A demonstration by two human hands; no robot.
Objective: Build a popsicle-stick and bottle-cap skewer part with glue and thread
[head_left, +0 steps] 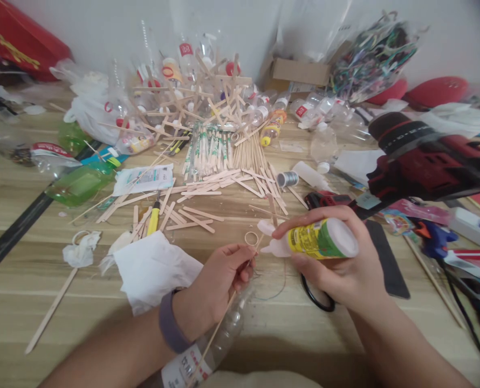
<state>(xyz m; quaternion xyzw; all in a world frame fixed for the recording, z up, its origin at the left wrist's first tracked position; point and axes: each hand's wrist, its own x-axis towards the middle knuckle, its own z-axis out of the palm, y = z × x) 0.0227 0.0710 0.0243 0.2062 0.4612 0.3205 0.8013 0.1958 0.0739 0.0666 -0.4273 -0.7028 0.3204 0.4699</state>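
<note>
1. The left hand (224,277) has its fingers pinched around a thin, round wooden stick (219,323), which slants up from the lower edge past the fingertips.
2. A narrow pale ring (251,233) shows at those fingertips, next to the stick's upper end; whether the two are joined, I cannot tell.
3. The right hand (347,269) has its fingers wrapped around a smooth plastic glue bottle (316,240) with a yellow-and-green label, tipped on its side, its tapered nozzle just beside the stick.
4. Flat, round-ended craft sticks (199,221) lie scattered over the wood-grained surface (9,318), near a bundle of slender skewers (250,153).
5. Soft, creased white paper (155,269) lies left of the left hand.
6. A ribbed clear bottle (234,320) lies beneath the stick.
7. A translucent green bottle (80,186) lies farther left.
8. A clear bag (379,56) bulges with tangled coloured strips, beside an open cardboard box (299,71).
</note>
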